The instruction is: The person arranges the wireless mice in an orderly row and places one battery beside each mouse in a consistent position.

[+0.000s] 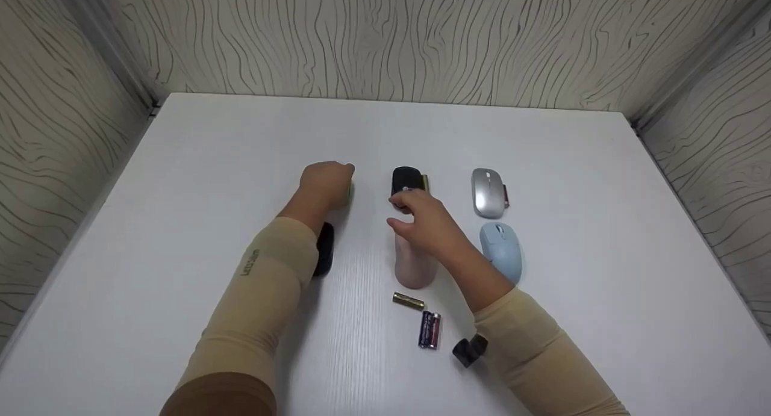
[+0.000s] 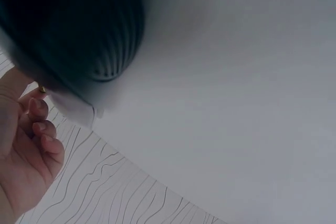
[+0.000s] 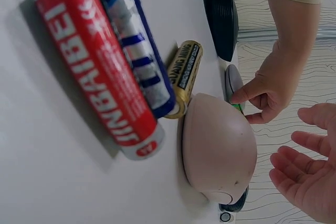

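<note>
1. Head view: the left hand (image 1: 325, 182), fingers curled, seems to pinch a small green thing (image 3: 237, 107), largely hidden, left of the black mouse (image 1: 406, 178).
2. The right hand (image 1: 426, 221), fingers loosely spread, hangs empty near the pink mouse (image 1: 415, 270).
3. In front of it on the bench (image 1: 361, 139) lie a gold battery (image 1: 408, 301) and two batteries (image 1: 426, 330) side by side.

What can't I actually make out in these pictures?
Head view: what lies under the left hand, hidden by that hand.
Head view: part of the black mouse, behind the left sleeve.
Head view: the pink mouse's far end, covered by the right hand.
Head view: print on the battery beside the silver mouse, too small.
Left wrist view: the dark shape, blurred and cut off by the top edge.
</note>
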`<state>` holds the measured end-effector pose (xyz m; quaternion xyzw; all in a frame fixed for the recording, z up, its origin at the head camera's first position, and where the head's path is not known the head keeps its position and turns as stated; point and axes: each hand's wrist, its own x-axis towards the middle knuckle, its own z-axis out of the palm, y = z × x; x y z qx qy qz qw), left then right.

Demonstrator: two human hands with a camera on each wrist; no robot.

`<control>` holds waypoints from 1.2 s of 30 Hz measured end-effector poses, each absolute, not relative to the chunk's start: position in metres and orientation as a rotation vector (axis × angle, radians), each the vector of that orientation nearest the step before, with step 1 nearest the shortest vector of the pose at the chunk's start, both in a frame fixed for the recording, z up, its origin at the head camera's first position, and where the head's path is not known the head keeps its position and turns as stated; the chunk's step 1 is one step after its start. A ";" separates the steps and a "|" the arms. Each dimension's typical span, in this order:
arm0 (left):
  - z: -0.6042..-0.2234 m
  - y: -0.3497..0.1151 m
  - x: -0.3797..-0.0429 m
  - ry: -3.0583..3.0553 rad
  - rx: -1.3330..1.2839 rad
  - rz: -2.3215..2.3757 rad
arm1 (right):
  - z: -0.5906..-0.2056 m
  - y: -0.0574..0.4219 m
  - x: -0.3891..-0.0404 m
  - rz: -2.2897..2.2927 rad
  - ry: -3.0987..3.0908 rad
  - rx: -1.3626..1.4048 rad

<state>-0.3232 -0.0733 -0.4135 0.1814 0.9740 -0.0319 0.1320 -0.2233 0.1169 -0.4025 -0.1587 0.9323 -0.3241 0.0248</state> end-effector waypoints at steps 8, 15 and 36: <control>-0.415 -0.070 -0.322 2.821 0.508 -0.152 | -0.403 0.116 -0.221 -1.014 2.877 -0.482; -0.412 -0.067 -0.320 2.829 0.517 -0.179 | -0.402 0.116 -0.221 -1.018 2.872 -0.484; -0.406 -0.073 -0.310 2.842 0.538 -0.012 | -0.400 0.122 -0.225 -1.027 2.858 -0.455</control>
